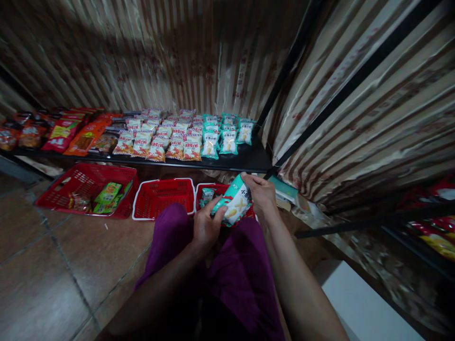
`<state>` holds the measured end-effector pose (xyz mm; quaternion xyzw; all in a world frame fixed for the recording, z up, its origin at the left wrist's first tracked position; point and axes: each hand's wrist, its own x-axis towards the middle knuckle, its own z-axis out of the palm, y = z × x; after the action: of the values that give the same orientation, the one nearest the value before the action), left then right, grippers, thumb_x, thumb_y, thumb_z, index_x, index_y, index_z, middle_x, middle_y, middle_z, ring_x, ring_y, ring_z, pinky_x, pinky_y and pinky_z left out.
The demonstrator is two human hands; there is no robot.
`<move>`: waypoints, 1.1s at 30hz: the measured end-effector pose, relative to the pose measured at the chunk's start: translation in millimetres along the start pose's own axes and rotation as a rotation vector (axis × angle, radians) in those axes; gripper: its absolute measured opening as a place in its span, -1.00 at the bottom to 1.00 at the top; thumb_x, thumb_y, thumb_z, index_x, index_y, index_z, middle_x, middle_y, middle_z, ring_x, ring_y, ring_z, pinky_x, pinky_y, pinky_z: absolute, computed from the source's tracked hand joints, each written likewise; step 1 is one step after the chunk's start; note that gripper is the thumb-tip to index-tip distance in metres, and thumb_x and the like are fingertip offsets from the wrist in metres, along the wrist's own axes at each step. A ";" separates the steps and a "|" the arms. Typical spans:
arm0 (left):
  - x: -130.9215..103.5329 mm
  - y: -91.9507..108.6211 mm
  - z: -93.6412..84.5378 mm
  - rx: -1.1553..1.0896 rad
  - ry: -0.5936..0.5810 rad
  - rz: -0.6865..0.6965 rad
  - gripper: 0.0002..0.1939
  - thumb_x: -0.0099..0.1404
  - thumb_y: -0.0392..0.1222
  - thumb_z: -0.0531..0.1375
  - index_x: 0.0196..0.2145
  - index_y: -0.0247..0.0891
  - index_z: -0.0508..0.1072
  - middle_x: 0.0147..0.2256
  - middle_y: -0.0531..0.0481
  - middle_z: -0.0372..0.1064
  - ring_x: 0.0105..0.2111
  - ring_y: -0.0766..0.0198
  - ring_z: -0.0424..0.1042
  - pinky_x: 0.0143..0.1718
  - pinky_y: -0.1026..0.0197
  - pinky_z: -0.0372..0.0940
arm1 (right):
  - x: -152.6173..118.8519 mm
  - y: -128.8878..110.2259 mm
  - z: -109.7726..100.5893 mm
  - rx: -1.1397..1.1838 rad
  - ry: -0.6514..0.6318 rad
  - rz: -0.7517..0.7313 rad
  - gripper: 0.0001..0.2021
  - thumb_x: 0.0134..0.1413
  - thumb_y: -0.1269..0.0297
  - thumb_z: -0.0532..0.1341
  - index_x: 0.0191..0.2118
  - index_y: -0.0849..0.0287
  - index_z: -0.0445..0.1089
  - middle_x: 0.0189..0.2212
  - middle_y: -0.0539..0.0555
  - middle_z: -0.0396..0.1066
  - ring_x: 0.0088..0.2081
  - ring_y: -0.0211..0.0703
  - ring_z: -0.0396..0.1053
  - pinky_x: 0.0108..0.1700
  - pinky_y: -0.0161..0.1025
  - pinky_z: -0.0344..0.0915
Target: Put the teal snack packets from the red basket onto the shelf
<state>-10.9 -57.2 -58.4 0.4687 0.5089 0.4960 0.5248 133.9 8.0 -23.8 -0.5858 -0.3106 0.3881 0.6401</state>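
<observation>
Between my two hands is a teal and white snack bag (236,204), tilted, above a small red basket (199,190). My left hand (208,221) grips its lower left end, thumb on the front. At the upper right end, my right hand (261,192) pinches the bag's edge. Another teal snack bag (207,195) lies in the basket below. Matching teal bags (228,140) stand in rows at the right end of the black shelf (249,158), beside rows of white and orange snack bags (156,148).
Left of the teal bags' basket sit a red basket with a white rim (163,196) and a larger red basket (121,206) holding green packets (107,195). Red and orange packs (64,130) fill the shelf's left. Black metal posts (289,61) and a striped curtain (159,57) stand behind.
</observation>
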 end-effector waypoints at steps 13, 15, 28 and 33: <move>9.2 3.3 1.9 -0.448 0.102 -0.216 -0.54 0.04 0.01 0.29 -0.17 -0.34 0.47 -0.35 -0.07 0.52 -0.41 0.21 0.50 -0.35 0.20 0.38 | -11.6 14.7 -6.3 -0.070 0.080 -0.173 -0.47 -0.26 0.06 0.39 -0.07 0.09 0.43 -0.08 0.05 0.46 -0.06 -0.19 0.37 0.02 -0.23 0.25; 12.8 0.1 2.2 -0.462 0.119 -0.225 -0.50 0.01 0.03 0.31 -0.15 -0.35 0.45 -0.35 -0.07 0.51 -0.43 0.24 0.49 -0.39 0.24 0.36 | -24.8 21.0 -6.9 0.031 0.022 0.007 -0.45 -0.31 0.07 0.41 -0.08 0.10 0.42 -0.17 0.05 0.50 -0.14 -0.17 0.42 -0.09 -0.24 0.32; 15.2 -2.1 2.5 -0.522 0.119 -0.266 -0.55 -0.01 -0.05 0.35 -0.21 -0.30 0.34 -0.20 -0.11 0.45 -0.26 0.21 0.48 -0.26 0.16 0.41 | -52.4 29.1 -6.5 0.154 -0.098 0.291 -0.61 -0.44 0.10 0.46 -0.36 0.14 0.54 -0.45 -0.01 0.53 -0.52 -0.31 0.39 -0.56 -0.41 0.28; 21.6 3.3 -2.6 -0.531 0.008 -0.314 -0.56 -0.03 0.03 0.35 -0.28 -0.32 0.41 -0.25 -0.10 0.48 -0.28 0.17 0.49 -0.29 0.15 0.40 | -50.9 31.0 -8.8 0.089 -0.068 0.280 -0.62 -0.42 0.06 0.45 -0.38 0.15 0.53 -0.47 -0.03 0.51 -0.53 -0.32 0.38 -0.59 -0.42 0.29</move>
<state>-13.8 -35.5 -56.7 0.2292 0.4297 0.5262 0.6971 111.6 -39.9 -52.7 -0.5807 -0.2299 0.5068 0.5942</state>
